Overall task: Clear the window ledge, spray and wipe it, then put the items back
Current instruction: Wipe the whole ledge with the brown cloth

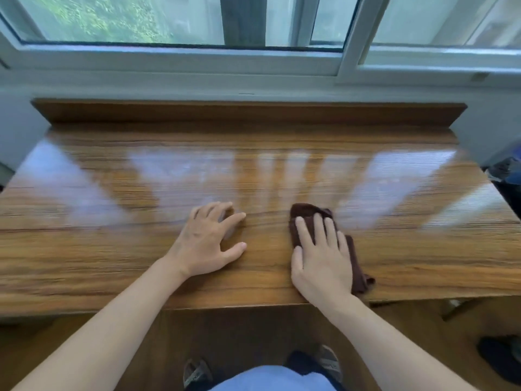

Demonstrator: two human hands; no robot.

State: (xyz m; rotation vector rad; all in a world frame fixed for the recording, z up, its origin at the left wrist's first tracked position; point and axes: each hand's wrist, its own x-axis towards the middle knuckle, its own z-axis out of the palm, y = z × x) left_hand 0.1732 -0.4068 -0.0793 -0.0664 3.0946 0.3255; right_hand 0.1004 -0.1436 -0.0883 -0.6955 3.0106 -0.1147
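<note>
Brown folded cloth (313,218) is lying at 3 o'clock on the glossy wood-grain window ledge (112,263), the right hand (321,255) pressing it with flat fingers. The left hand (208,238) is resting open. Ledge is cleared; wiping is proceeding; items remain unreturned. White-framed window (197,56) is standing at 12 o'clock.

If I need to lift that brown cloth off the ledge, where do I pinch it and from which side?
Probably the free corner of the brown cloth nearest the ledge front edge, approached from the right. The right hand lies flat over its middle, and that corner sticks out uncovered beside the wrist.
</note>
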